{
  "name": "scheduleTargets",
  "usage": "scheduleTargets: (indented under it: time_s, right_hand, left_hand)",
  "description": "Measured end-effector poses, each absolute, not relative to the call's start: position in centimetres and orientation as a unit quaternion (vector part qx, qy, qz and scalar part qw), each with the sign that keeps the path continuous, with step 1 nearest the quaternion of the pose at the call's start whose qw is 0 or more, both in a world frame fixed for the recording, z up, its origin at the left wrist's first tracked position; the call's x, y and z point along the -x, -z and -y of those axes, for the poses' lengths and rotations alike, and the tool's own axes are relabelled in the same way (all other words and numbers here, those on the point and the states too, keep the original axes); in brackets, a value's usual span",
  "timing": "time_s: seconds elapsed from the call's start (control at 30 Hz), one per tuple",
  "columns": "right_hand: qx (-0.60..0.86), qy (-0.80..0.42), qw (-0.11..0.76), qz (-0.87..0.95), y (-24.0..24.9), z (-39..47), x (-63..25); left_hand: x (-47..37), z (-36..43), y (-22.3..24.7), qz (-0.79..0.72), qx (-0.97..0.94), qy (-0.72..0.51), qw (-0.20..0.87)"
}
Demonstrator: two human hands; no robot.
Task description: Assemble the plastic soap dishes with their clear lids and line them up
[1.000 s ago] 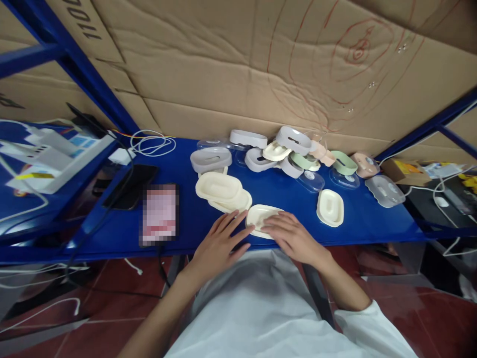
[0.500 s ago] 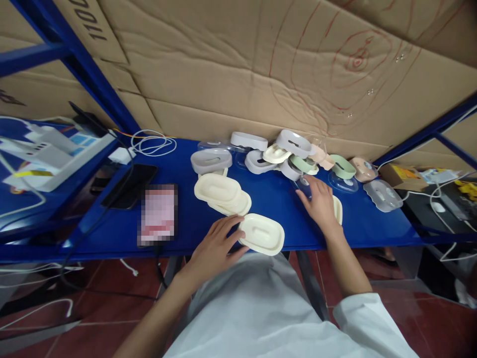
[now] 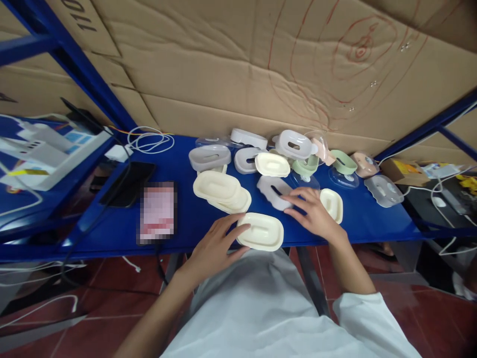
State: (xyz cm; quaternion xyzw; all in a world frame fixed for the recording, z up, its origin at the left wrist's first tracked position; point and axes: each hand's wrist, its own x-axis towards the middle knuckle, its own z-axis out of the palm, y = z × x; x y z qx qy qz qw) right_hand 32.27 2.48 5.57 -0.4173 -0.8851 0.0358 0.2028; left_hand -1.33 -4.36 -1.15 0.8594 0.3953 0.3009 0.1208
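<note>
My left hand point(image 3: 220, 241) is at the near edge of the table, closed on the left end of a cream oval tray point(image 3: 266, 232) with a raised bar in its middle. With thumb and fingers my right hand point(image 3: 311, 214) grips the right end of a pale grey oval frame point(image 3: 274, 191) with a slot. Beside that hand, to its right, lies another cream tray point(image 3: 333, 205). More cream trays point(image 3: 216, 186) overlap in a pile left of centre. One further cream tray point(image 3: 273, 164) rests just behind the gripped frame.
Grey frames point(image 3: 209, 157), green frames point(image 3: 345, 161) and clear covers point(image 3: 383, 190) crowd the back of the blue table point(image 3: 368, 219). A blurred-out pink-screened device point(image 3: 157, 211), a black phone point(image 3: 130, 184) and a coiled white cable point(image 3: 151, 141) lie at left. Cardboard point(image 3: 204, 64) stands behind.
My right hand has come back toward me and left, bringing a grey frame out of the heap. A cream tray at the heap has shifted nearer. My left hand stays on its tray.
</note>
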Motion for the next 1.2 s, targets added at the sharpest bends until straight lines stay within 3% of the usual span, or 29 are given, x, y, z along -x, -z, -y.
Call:
scheduleTargets:
  time_s: [0.27,0.6,0.97,1.2]
  right_hand:
    - [0.329,-0.214,0.223,0.892,-4.1,2.8,-30.2]
    - [0.296,-0.027,0.266,0.917,-0.6,4.9,-28.8]
    - [0.307,0.058,0.232,0.921,-0.7,6.2,-29.0]
    - [0.294,0.045,0.239,0.924,-0.1,5.7,-29.2]
  left_hand:
    - [1.2,4.2,1.7,-0.400,-0.860,-0.296,0.111]
    - [1.1,4.0,1.4,-0.366,-0.876,-0.306,0.068]
    - [1.0,4.1,1.5,-0.359,-0.893,-0.266,0.061]
    - [0.9,4.1,1.6,-0.357,-0.894,-0.268,0.044]
